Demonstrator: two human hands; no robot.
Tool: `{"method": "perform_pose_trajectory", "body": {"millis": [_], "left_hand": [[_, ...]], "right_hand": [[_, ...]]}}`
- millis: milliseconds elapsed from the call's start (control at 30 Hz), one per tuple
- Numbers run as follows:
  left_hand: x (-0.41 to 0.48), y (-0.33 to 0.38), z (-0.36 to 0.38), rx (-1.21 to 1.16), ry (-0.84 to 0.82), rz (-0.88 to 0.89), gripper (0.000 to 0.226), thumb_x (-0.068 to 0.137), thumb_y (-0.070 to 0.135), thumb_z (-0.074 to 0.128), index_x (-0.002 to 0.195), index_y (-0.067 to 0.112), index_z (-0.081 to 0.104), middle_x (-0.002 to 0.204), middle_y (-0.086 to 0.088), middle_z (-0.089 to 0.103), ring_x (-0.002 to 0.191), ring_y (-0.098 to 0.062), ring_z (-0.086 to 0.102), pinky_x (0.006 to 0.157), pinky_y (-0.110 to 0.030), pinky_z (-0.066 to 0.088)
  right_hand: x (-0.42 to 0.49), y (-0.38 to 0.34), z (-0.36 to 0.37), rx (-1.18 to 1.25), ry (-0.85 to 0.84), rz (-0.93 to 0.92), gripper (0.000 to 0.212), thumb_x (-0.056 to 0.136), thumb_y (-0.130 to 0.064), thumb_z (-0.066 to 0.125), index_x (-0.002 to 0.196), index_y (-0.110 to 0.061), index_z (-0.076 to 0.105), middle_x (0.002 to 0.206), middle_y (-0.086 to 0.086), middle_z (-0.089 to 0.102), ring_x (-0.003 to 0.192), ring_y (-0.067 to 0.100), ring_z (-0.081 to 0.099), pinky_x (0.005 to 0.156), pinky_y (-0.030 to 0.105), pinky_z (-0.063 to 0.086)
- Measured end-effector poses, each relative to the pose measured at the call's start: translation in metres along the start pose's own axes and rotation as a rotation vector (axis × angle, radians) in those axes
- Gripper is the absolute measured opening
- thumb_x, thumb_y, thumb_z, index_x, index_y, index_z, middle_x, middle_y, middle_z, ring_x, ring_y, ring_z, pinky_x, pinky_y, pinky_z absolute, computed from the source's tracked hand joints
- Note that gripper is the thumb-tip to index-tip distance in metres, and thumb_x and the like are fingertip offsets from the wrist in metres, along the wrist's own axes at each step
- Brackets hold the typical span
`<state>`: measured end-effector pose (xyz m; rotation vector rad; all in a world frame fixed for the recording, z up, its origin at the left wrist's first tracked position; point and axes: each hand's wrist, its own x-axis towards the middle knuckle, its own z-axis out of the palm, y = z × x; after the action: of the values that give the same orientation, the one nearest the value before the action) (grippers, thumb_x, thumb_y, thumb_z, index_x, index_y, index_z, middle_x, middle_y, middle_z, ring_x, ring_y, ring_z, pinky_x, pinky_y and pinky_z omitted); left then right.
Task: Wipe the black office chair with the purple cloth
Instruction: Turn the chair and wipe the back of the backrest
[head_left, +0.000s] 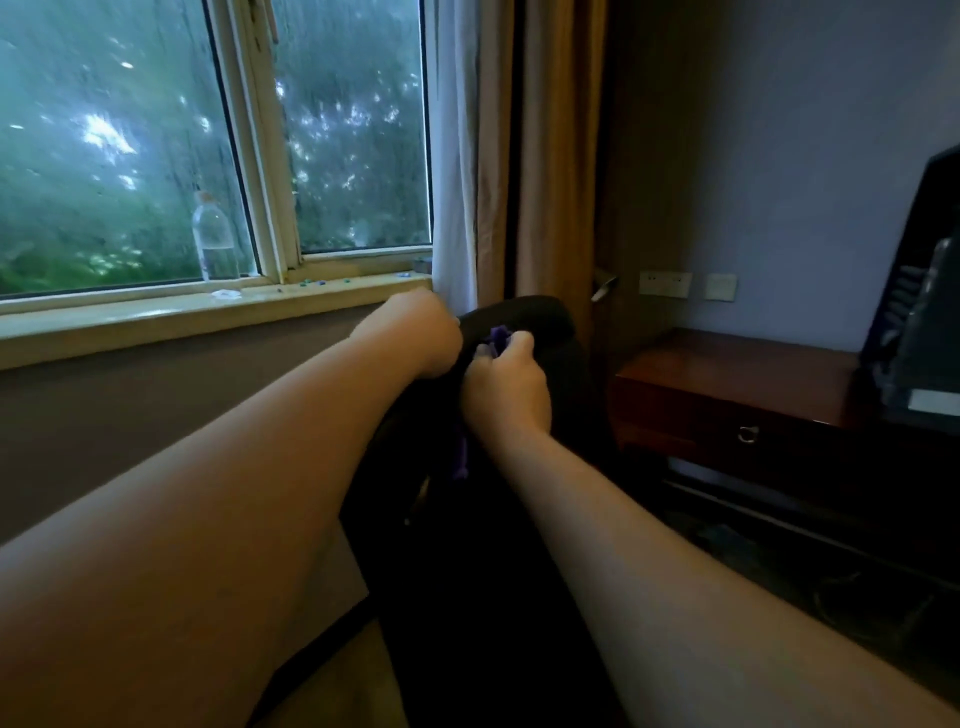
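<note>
1. The black office chair (550, 338) stands upright in deep shadow, its back towards the viewer. The rounded top of its backrest is uppermost. The left hand (415, 335) curls around the backrest's upper left edge.
2. The soft, crumpled purple cloth (498, 336) is bunched in the right hand (506, 387) against the top of the backrest. One strip hangs down below the hand.
</note>
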<state>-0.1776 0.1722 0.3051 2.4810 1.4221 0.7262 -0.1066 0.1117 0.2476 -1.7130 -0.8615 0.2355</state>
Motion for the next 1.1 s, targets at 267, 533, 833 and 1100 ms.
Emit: {"method": "perform_pose_trajectory", "body": {"millis": [267, 533, 833, 1100], "left_hand": [[-0.057, 0.006, -0.037, 0.05, -0.213, 0.079, 0.038, 0.106, 0.023, 0.035, 0.133, 0.007, 0.056, 0.138, -0.012, 0.054, 0.125, -0.029, 0.052, 0.104, -0.038, 0.039], [-0.086, 0.002, -0.041, 0.323, -0.243, 0.198, 0.036, 0.106, 0.012, 0.035, 0.139, 0.003, 0.046, 0.145, -0.013, 0.046, 0.133, -0.026, 0.045, 0.106, -0.033, 0.035], [-0.083, 0.0, -0.038, 0.372, -0.213, 0.206, 0.042, 0.106, 0.016, 0.032, 0.147, 0.007, 0.038, 0.155, -0.011, 0.036, 0.138, -0.029, 0.04, 0.113, -0.038, 0.034], [-0.073, 0.0, -0.038, 0.222, -0.209, 0.13, 0.046, 0.11, 0.02, 0.026, 0.155, 0.015, 0.028, 0.161, -0.005, 0.027, 0.144, -0.025, 0.031, 0.113, -0.031, 0.024]], "right_hand": [[-0.077, -0.017, -0.053, 0.279, -0.435, 0.189, 0.069, 0.083, -0.031, 0.064, 0.143, -0.032, 0.032, 0.126, 0.005, 0.055, 0.111, 0.027, 0.058, 0.099, 0.05, 0.049], [-0.18, 0.004, -0.034, 0.185, -0.067, -0.193, 0.013, 0.092, -0.026, 0.048, 0.099, -0.036, 0.047, 0.088, -0.004, 0.064, 0.073, 0.013, 0.063, 0.062, 0.032, 0.053], [-0.153, 0.009, -0.024, 0.206, 0.049, -0.229, 0.005, 0.089, -0.036, 0.048, 0.094, -0.036, 0.05, 0.082, -0.004, 0.065, 0.072, 0.012, 0.065, 0.066, 0.047, 0.059], [-0.048, 0.002, -0.008, 0.105, 0.068, -0.11, 0.01, 0.091, -0.034, 0.051, 0.099, -0.028, 0.051, 0.088, -0.003, 0.064, 0.082, 0.019, 0.064, 0.079, 0.047, 0.056]]}}
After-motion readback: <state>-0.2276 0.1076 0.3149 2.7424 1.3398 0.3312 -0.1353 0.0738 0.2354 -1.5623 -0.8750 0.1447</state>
